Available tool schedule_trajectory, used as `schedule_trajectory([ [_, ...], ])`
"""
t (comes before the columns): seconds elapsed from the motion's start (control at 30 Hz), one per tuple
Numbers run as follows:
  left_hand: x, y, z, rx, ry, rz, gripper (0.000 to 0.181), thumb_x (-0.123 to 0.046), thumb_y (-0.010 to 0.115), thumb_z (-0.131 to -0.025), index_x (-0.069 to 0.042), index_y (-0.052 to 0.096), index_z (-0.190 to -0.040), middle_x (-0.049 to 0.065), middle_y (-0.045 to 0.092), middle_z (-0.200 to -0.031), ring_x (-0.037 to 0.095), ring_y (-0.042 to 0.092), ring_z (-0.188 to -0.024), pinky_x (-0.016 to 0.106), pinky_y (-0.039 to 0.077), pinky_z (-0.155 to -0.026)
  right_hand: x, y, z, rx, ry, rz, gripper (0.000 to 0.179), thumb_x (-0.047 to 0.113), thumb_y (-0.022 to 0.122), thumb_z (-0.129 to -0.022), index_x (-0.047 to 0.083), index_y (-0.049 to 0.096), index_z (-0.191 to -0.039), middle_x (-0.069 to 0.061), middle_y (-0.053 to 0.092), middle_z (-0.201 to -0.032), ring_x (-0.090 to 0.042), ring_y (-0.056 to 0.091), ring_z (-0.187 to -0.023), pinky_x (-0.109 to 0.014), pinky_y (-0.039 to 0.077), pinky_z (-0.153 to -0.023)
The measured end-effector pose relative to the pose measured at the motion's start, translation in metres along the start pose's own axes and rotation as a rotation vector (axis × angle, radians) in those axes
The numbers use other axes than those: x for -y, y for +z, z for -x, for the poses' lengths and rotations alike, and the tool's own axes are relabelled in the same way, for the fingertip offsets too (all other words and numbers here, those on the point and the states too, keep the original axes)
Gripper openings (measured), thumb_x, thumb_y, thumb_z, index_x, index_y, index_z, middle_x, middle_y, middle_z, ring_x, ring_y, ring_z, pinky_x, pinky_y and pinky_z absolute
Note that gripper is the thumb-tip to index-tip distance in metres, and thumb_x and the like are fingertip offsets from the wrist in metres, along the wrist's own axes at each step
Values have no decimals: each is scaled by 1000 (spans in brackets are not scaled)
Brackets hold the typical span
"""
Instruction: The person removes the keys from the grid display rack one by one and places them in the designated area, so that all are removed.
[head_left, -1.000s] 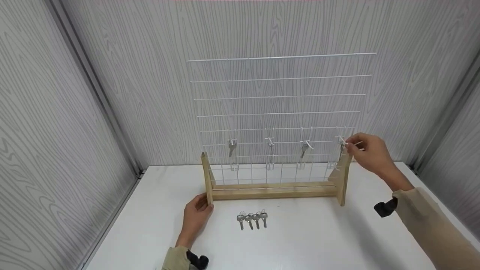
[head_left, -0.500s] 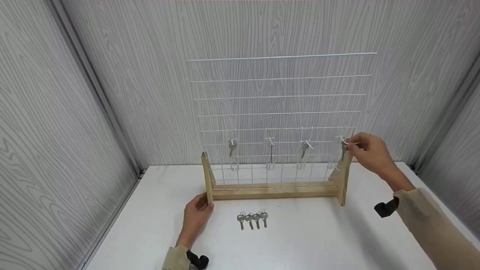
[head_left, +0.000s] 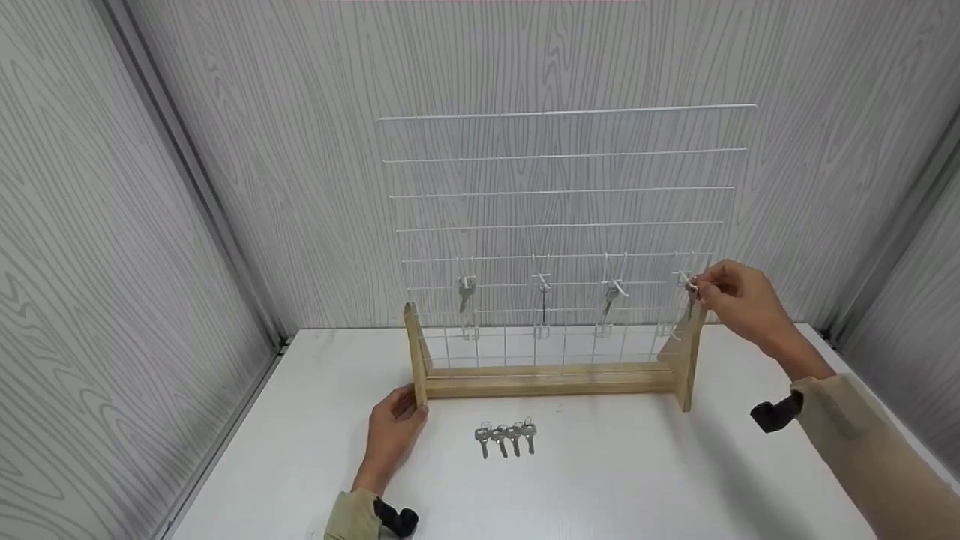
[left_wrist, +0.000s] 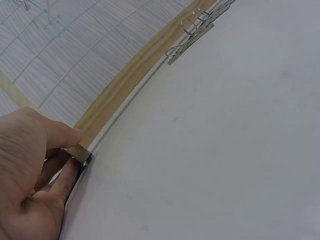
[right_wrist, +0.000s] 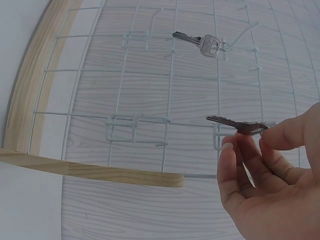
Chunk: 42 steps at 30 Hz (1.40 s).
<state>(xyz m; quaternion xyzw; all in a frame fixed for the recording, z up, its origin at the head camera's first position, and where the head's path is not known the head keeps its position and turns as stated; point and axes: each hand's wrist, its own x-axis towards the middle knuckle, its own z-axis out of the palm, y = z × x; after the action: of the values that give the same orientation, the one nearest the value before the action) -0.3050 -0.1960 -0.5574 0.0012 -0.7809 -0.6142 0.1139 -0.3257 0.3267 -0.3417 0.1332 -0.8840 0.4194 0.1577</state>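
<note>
The flat metal keys (right_wrist: 209, 46) are silver-grey, the wire-mesh grid (head_left: 559, 226) white, the wooden stand (head_left: 551, 386) pale tan with streaky grain, the worktop (head_left: 600, 465) plain white, the wall panels (head_left: 555, 52) grey with darker wavy woodgrain lines, and the fabric sleeves (head_left: 874, 450) beige.

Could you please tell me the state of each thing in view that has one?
White wire grid: standing in the light wooden stand.
Three silver metal keys: hanging from white wire hooks.
Four silver keys: lying in a row on the white table.
Rightmost silver key: pinched by the right hand; ring hooked or not, unclear.
Left hand: gripping the stand's left end.
</note>
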Motion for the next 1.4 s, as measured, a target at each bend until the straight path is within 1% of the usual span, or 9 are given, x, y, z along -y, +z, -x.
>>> schedule_trajectory([
  [0.13, -1, -1, 1, 8, 13, 17, 49, 0, 70, -99, 7, 58, -146, 30, 61, -145, 43, 60, -138, 41, 54, -116, 1, -1, 1, -1, -5, -5, 27, 15, 52, -112, -9, 64, -119, -26, 69, -125, 5, 64, -95, -7, 55, -80],
  [0.27, 0, -1, 1, 13, 14, 29, 49, 0, 70, -99, 7, 58, -146, 29, 61, -146, 43, 60, -139, 43, 53, -118, 3, -2, 4, -1, -21, 1, 27, 17, 56, -112, -7, 66, -117, -25, 70, -122, 3, 66, -95, -7, 56, -80],
  [0.53, 2, 0, 0, 11, 21, 32, 50, 0, 70, -99, 8, 57, -146, 31, 60, -145, 45, 59, -139, 42, 54, -116, 10, -5, 10, -12, -16, 54, 27, 22, 58, -111, -2, 70, -113, -18, 73, -113, -9, 69, -93, -11, 54, -74],
  [0.77, 1, -1, 2, 18, 34, 55, 50, 0, 70, -99, 9, 56, -146, 31, 60, -146, 45, 59, -139, 43, 53, -117, 13, -9, 15, -25, -27, 55, 22, 17, 62, -109, -1, 74, -111, -15, 75, -107, 0, 65, -86, -13, 56, -70],
  [0.93, 1, 0, 2, 19, 21, 60, 50, -1, 70, -99, 8, 56, -146, 31, 60, -147, 44, 59, -139, 41, 53, -116, 16, -9, 20, -12, -30, 49, 19, 14, 64, -108, -2, 75, -109, -16, 77, -104, 0, 66, -84, -14, 58, -70],
  [1.1, 2, 0, 0, 7, 10, 54, 49, 0, 70, -99, 9, 57, -146, 31, 60, -146, 44, 59, -139, 38, 55, -115, 20, -6, 24, 0, -34, 43, 19, 14, 64, -107, -2, 74, -108, -17, 77, -102, -1, 68, -82, -15, 59, -69],
  [1.3, 2, 1, 1, 2, 15, 30, 48, 0, 69, -100, 8, 57, -146, 31, 61, -146, 44, 59, -139, 41, 54, -116, 26, 2, 28, 31, -43, 33, 19, 15, 64, -108, -1, 74, -107, -17, 78, -102, -5, 70, -83, -17, 59, -69],
  [1.4, 0, 0, 2, 3, 18, 23, 48, -2, 70, -100, 7, 58, -145, 29, 62, -145, 43, 60, -138, 41, 54, -116, 30, 8, 29, 45, -54, 23, 18, 14, 64, -108, 0, 74, -105, -16, 77, -99, -6, 68, -80, -18, 57, -67],
])
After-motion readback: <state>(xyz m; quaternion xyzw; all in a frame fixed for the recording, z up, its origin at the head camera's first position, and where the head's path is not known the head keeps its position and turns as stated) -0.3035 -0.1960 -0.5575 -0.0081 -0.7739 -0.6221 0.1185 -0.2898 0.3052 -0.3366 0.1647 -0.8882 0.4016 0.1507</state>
